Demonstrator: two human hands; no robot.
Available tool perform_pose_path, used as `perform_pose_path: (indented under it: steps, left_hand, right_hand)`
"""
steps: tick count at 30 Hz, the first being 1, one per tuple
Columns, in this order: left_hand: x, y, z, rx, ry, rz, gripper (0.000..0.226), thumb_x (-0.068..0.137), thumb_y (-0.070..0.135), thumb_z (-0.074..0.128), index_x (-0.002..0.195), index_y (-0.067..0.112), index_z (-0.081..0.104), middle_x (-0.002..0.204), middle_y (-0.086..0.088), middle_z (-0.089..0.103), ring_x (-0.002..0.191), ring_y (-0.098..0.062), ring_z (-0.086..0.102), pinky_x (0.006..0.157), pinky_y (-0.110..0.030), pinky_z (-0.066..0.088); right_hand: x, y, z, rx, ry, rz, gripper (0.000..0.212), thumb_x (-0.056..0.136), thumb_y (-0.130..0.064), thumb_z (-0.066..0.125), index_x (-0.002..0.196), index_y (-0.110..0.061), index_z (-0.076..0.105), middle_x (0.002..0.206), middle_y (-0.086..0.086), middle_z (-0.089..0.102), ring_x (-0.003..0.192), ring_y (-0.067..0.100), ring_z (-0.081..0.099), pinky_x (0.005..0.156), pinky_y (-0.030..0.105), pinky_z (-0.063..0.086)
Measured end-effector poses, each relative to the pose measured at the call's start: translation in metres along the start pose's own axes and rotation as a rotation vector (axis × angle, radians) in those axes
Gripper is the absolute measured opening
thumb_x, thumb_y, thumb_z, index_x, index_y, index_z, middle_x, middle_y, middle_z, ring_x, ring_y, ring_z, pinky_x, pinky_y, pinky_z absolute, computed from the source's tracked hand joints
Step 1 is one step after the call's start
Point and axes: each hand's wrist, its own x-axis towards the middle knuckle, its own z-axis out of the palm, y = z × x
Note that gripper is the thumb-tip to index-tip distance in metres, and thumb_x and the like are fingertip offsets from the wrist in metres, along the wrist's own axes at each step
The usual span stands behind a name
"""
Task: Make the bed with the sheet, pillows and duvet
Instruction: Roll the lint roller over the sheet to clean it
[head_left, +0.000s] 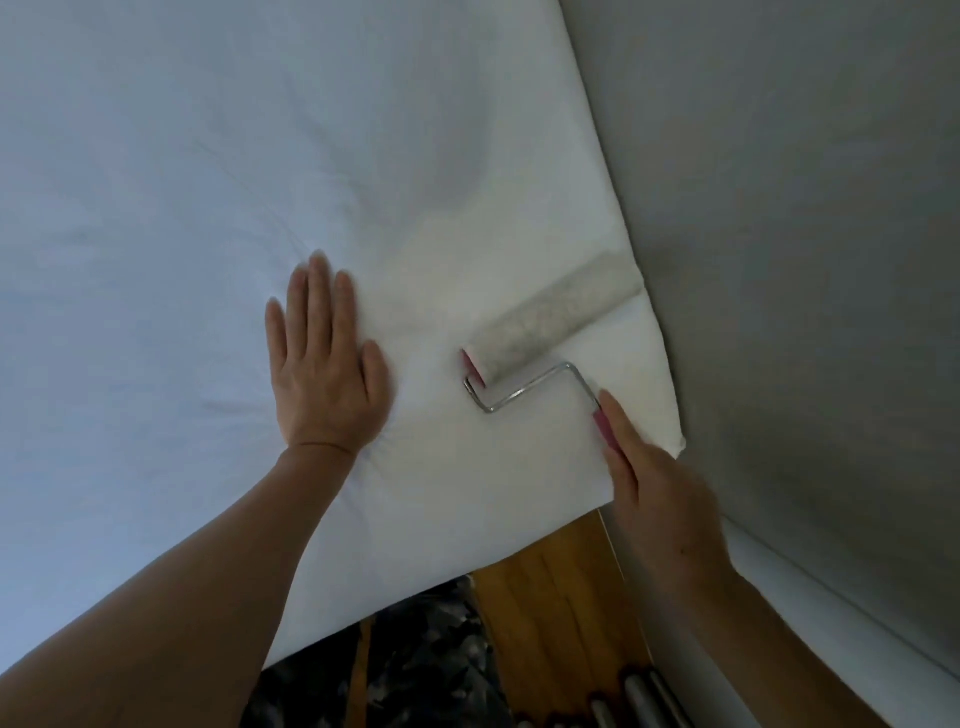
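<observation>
left hand spread flat on sheet | right hand gripping lint roller handle, roller on sheet

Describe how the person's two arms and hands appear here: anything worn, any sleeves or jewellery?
Both forearms are bare as far as the picture shows, with no sleeves in sight. The left hand and right hand show no gloves, rings, watch or bracelet.

1. One view only, from a wide-angle camera on the person's head.
2. It looks steeply down and forward over the bed corner beside the wall.
3. It sits close: both forearms reach in from the lower edge.
4. Floor shows below.
</observation>
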Motion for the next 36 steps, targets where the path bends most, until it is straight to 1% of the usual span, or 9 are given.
perform_pose_path:
  steps: [6,9,13,19,25,28,31,34,36]
  left_hand:
    - [-0.001,0.001,0.003,-0.002,0.013,0.006,0.062,0.095,0.027,0.028,0.151,0.003,0.023,0.158,-0.02,0.021,0.148,-0.031,0.014,0.122,-0.045,0.004]
    - [-0.001,0.001,0.004,-0.01,0.019,0.016,0.062,0.094,0.027,0.029,0.151,0.002,0.023,0.157,-0.021,0.021,0.147,-0.032,0.014,0.121,-0.043,0.002]
    - [0.001,0.001,0.004,-0.004,0.028,0.027,0.061,0.094,0.026,0.03,0.15,0.001,0.024,0.157,-0.022,0.022,0.147,-0.033,0.015,0.121,-0.044,0.002]
    - [0.003,-0.003,0.004,0.003,0.032,0.033,0.061,0.095,0.027,0.029,0.15,0.001,0.026,0.157,-0.021,0.022,0.147,-0.033,0.016,0.121,-0.043,0.003]
    - [0.003,-0.004,0.001,-0.025,0.033,0.03,0.061,0.094,0.024,0.033,0.15,0.001,0.026,0.158,-0.02,0.021,0.147,-0.033,0.016,0.121,-0.043,0.003]
    - [0.001,-0.004,-0.003,-0.018,0.023,0.045,0.06,0.096,0.024,0.032,0.152,0.002,0.023,0.159,-0.019,0.019,0.148,-0.033,0.015,0.121,-0.042,0.001]
    - [-0.002,-0.006,-0.006,0.012,-0.005,0.095,0.059,0.1,0.03,0.029,0.152,0.004,0.02,0.158,-0.022,0.017,0.148,-0.036,0.014,0.12,-0.041,-0.003]
    - [-0.011,-0.006,-0.009,0.048,-0.082,0.236,0.062,0.102,0.038,0.027,0.152,0.004,0.017,0.158,-0.024,0.015,0.147,-0.038,0.013,0.119,-0.048,0.002]
    - [-0.022,-0.005,-0.011,0.048,-0.152,0.354,0.065,0.101,0.041,0.027,0.152,0.004,0.014,0.158,-0.025,0.012,0.147,-0.039,0.011,0.119,-0.051,0.003]
  right_hand:
    - [-0.017,0.007,-0.001,-0.032,-0.017,0.054,0.047,0.097,-0.04,0.031,0.143,-0.036,0.028,0.058,-0.001,0.052,0.045,0.013,0.05,0.041,0.038,0.049]
    - [0.026,-0.022,0.002,-0.031,0.014,0.011,0.048,0.099,-0.041,0.031,0.146,-0.037,0.021,0.06,-0.005,0.049,0.05,0.009,0.046,0.047,0.031,0.046]
    - [0.115,-0.078,0.003,-0.087,0.119,-0.064,0.049,0.103,-0.036,0.033,0.15,-0.039,0.021,0.061,-0.005,0.037,0.057,0.02,0.039,0.059,0.031,0.032]
    - [0.197,-0.138,-0.004,-0.081,0.173,-0.111,0.05,0.102,-0.029,0.036,0.151,-0.033,0.024,0.091,0.003,0.065,0.074,0.021,0.054,0.064,0.031,0.038]
    - [0.087,-0.079,0.014,-0.069,0.085,-0.025,0.051,0.104,-0.036,0.032,0.151,-0.041,0.014,0.063,-0.003,0.045,0.055,0.017,0.046,0.056,0.033,0.04]
    - [0.004,-0.033,0.028,-0.094,0.048,0.024,0.052,0.103,-0.038,0.03,0.145,-0.043,0.0,0.06,0.0,0.048,0.051,0.016,0.049,0.05,0.034,0.045]
    - [-0.063,0.002,0.039,-0.092,0.035,0.056,0.052,0.101,-0.034,0.036,0.143,-0.042,0.007,0.061,0.002,0.05,0.049,0.015,0.046,0.048,0.033,0.042]
    - [-0.105,0.023,0.046,-0.094,0.058,0.066,0.051,0.098,-0.033,0.037,0.148,-0.033,0.022,0.06,-0.012,0.04,0.045,-0.001,0.032,0.044,0.017,0.028]
    - [-0.126,0.03,0.048,-0.055,0.089,0.086,0.05,0.097,-0.03,0.039,0.147,-0.027,0.032,0.061,-0.011,0.042,0.044,-0.003,0.033,0.045,0.017,0.031]
